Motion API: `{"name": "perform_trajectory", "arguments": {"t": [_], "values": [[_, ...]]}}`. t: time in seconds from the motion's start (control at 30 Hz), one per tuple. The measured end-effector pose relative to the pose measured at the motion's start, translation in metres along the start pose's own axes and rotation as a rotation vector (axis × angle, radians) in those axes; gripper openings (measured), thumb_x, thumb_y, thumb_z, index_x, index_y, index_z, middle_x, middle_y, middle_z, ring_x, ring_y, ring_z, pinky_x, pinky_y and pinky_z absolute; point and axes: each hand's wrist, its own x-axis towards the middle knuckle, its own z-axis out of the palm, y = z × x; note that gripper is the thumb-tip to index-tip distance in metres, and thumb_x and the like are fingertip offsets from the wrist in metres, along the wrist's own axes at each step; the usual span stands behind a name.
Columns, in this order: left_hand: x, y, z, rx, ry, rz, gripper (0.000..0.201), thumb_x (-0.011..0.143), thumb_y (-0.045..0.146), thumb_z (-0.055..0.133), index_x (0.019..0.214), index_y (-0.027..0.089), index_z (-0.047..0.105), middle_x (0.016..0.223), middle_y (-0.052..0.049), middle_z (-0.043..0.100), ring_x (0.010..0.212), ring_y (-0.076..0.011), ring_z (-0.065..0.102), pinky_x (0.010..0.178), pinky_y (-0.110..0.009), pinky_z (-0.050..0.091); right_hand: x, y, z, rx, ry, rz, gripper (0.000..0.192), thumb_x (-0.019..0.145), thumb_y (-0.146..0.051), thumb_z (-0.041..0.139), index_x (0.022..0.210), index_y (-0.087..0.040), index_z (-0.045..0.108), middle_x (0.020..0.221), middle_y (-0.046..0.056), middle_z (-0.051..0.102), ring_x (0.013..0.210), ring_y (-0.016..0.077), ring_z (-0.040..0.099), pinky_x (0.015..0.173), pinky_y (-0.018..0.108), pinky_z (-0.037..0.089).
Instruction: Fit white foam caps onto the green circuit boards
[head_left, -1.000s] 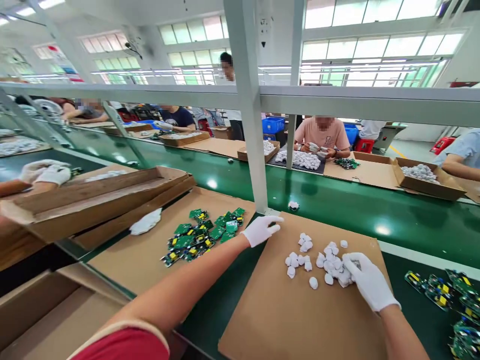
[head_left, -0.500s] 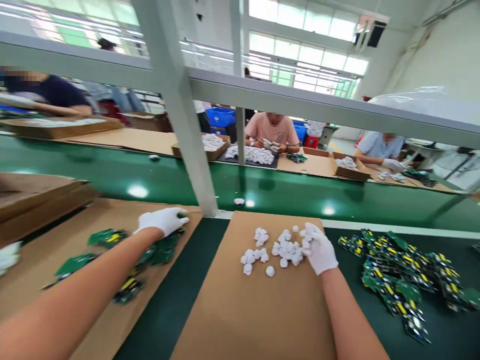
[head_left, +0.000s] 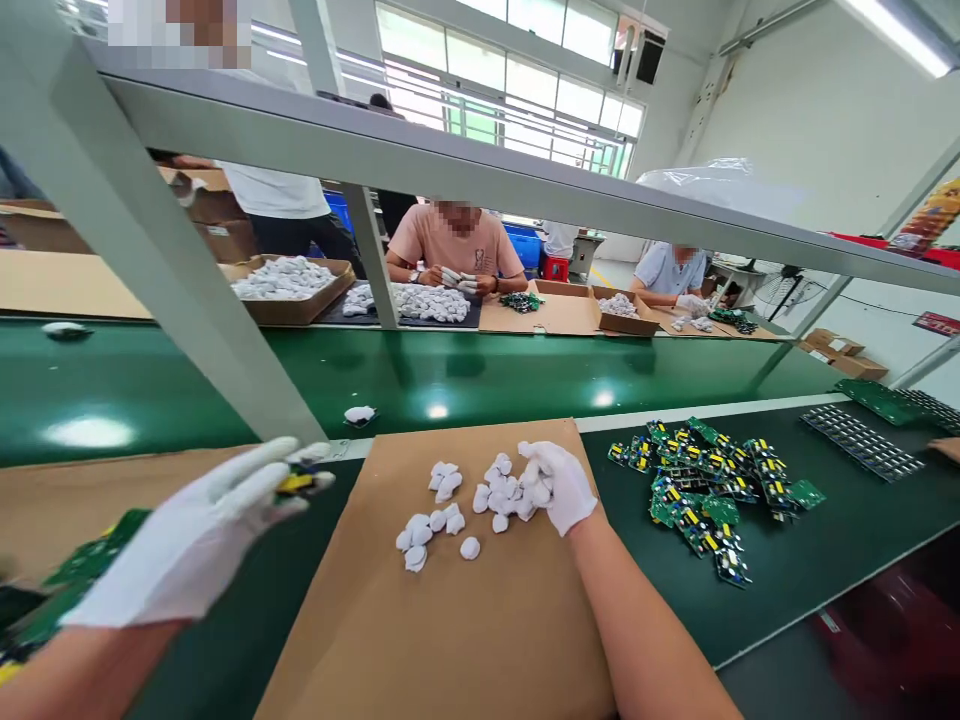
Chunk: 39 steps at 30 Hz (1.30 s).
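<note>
My left hand (head_left: 202, 530), in a white glove, pinches a small circuit board (head_left: 300, 480) with a yellow component at its fingertips, above the dark strip left of the cardboard. Under and beside that wrist, green circuit boards (head_left: 97, 555) lie partly hidden. Also gloved, my right hand (head_left: 559, 485) is at the right end of a cluster of small white rounded pieces (head_left: 499, 490). Its fingers are curled down around one or more of these pieces, and the fingertips are partly hidden. Several more white pieces (head_left: 416, 535) lie loose on the cardboard sheet (head_left: 450, 640).
A heap of circuit boards (head_left: 697, 480) lies on the dark mat at right, with board panels (head_left: 862, 440) beyond. A grey post (head_left: 187, 250) and shelf beam (head_left: 450, 165) cross in front. On the green conveyor (head_left: 525, 375) sits a white-topped piece (head_left: 360, 415). Co-workers sit across it.
My left hand has come up from the boards on the left toward me, now with a circuit board in its fingers. My right hand stays at the white pieces. The view has turned right.
</note>
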Motion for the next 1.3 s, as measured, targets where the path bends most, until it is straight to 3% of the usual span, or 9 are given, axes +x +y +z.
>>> {"name": "perform_trajectory", "arguments": {"t": [0.1,0.2,0.37,0.6,0.7,0.83,1.03,1.2,1.3], "values": [[-0.029,-0.024,0.036,-0.267,-0.42,-0.297,0.026,0.072,0.028,0.062,0.097,0.021,0.063,0.088,-0.004,0.07,0.069,-0.0198,0.063,0.052,-0.029,0.054,-0.003,0.001,0.005,-0.023,-0.011,0.007,0.024,0.071,-0.035,0.058,0.089,-0.018,0.06,0.056,-0.005,0.057,0.033,0.0063,0.041,0.028,0.018,0.03],[-0.046,-0.048,0.064,-0.413,-0.57,-0.505,0.02,0.08,0.029,0.056,0.096,0.019,0.061,0.084,-0.006,0.067,0.063,-0.0184,0.063,0.052,-0.03,0.054,-0.004,0.003,0.008,-0.061,-0.056,0.025,0.027,0.065,-0.031,0.066,0.087,-0.017,0.059,0.064,-0.002,0.063,0.038,0.0079,0.048,0.031,0.018,0.034],[-0.05,-0.067,0.082,-0.558,-0.579,-0.592,0.029,0.082,0.031,0.056,0.109,0.023,0.055,0.09,-0.006,0.064,0.071,-0.0177,0.064,0.055,-0.026,0.052,-0.008,0.002,0.016,-0.088,-0.093,0.006,0.034,0.059,-0.02,0.073,0.09,-0.02,0.059,0.08,0.0,0.064,0.053,0.0091,0.056,0.037,0.016,0.038],[-0.049,-0.064,0.076,-0.643,-0.749,-0.394,0.034,0.08,0.028,0.06,0.113,0.023,0.051,0.1,-0.006,0.056,0.074,-0.0128,0.06,0.063,-0.025,0.048,-0.018,0.005,0.026,-0.089,-0.15,0.041,0.038,0.069,-0.026,0.072,0.102,-0.021,0.055,0.086,0.002,0.061,0.061,0.0109,0.059,0.045,0.021,0.046],[-0.047,-0.069,0.076,-0.551,-0.759,-0.348,0.036,0.079,0.037,0.06,0.11,0.021,0.051,0.096,-0.006,0.054,0.062,-0.0113,0.059,0.049,-0.02,0.039,-0.024,0.006,0.026,-0.241,-0.179,0.06,0.034,0.083,-0.041,0.057,0.107,-0.018,0.054,0.072,0.001,0.062,0.039,0.0058,0.048,0.035,0.018,0.035],[-0.043,-0.077,0.075,-0.478,-0.697,-0.29,0.038,0.079,0.043,0.057,0.108,0.019,0.051,0.093,-0.006,0.052,0.053,-0.0106,0.058,0.039,-0.019,0.027,-0.032,0.006,0.028,-0.387,-0.172,-0.013,0.038,0.089,-0.049,0.042,0.088,-0.015,0.06,0.052,-0.003,0.053,0.033,0.0029,0.035,0.031,0.016,0.025],[-0.045,-0.072,0.072,-0.631,-0.811,-0.311,0.032,0.08,0.036,0.06,0.108,0.023,0.051,0.103,-0.006,0.053,0.067,-0.0106,0.06,0.055,-0.021,0.039,-0.034,0.011,0.034,-0.502,-0.164,0.046,0.048,0.073,-0.042,0.068,0.113,-0.022,0.051,0.071,-0.003,0.061,0.037,0.0063,0.046,0.03,0.018,0.033],[-0.046,-0.078,0.074,-0.552,-0.779,-0.311,0.03,0.079,0.035,0.061,0.104,0.021,0.051,0.101,-0.007,0.055,0.066,-0.0124,0.063,0.051,-0.02,0.039,-0.035,0.011,0.026,-0.683,-0.195,0.004,0.048,0.085,-0.057,0.04,0.088,-0.016,0.064,0.048,-0.003,0.055,0.025,0.0042,0.036,0.028,0.017,0.026],[-0.045,-0.084,0.076,-0.502,-0.759,-0.271,0.034,0.078,0.037,0.061,0.105,0.02,0.053,0.096,-0.007,0.057,0.06,-0.0109,0.061,0.044,-0.018,0.035,-0.036,0.009,0.025,-0.71,-0.092,-0.03,0.048,0.081,-0.06,0.044,0.077,-0.017,0.066,0.041,-0.005,0.046,0.03,0.0052,0.034,0.028,0.017,0.025]]}}
